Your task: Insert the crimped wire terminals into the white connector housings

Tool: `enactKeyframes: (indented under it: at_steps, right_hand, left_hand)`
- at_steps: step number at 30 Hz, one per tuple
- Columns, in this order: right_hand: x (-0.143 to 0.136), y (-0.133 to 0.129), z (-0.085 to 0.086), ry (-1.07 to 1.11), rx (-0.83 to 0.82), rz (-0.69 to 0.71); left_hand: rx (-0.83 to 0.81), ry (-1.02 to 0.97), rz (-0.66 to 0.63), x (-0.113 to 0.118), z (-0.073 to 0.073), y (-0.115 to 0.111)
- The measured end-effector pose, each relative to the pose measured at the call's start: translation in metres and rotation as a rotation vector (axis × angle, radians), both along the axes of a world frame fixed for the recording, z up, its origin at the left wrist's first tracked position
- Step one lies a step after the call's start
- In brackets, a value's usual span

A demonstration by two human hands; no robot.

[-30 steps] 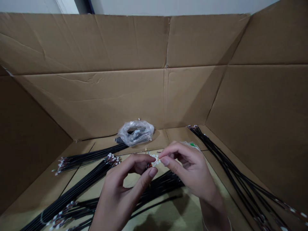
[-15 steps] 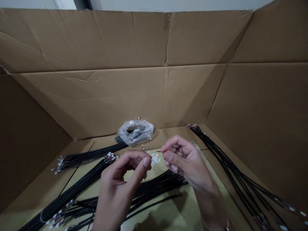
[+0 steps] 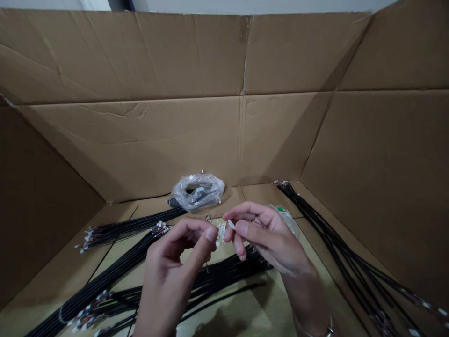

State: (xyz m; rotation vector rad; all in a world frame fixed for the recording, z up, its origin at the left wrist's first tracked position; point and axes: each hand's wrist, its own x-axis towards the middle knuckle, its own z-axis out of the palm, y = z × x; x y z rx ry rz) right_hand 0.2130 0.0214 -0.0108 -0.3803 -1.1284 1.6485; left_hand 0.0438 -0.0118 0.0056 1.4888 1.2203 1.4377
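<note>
My left hand [image 3: 178, 262] is closed in a pinch near the middle, with a thin wire end showing below its fingers; what sits at its fingertips is too small to make out. Facing it, my right hand [image 3: 270, 234] pinches a small white connector [image 3: 231, 224] between thumb and index finger. The two hands are close but apart. Small white connectors [image 3: 221, 232] lie scattered on the surface behind them. Under the hands runs a bundle of black cables [image 3: 228, 271], partly hidden by my left hand.
Black cable bundles with white ends lie at the left [image 3: 115, 257] and right [image 3: 326, 234]. A clear plastic bag [image 3: 198, 192] rests at the back, another [image 3: 289, 220] behind my right hand. Tall cardboard walls [image 3: 157, 140] enclose the back and sides.
The white connector now shows in my right fingers, where a thin dark tip showed before. My right hand has shifted slightly left, and the bag with a green mark behind it is more visible.
</note>
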Motion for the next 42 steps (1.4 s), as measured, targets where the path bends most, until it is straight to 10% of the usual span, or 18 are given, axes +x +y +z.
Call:
enactKeyframes:
  at_steps: [42]
  right_hand:
    - [-0.0063, -0.0095, 0.0089, -0.241, 0.143, -0.289]
  left_hand:
    - [-0.048, -0.022, 0.005, 0.005, 0.0002, 0.0001]
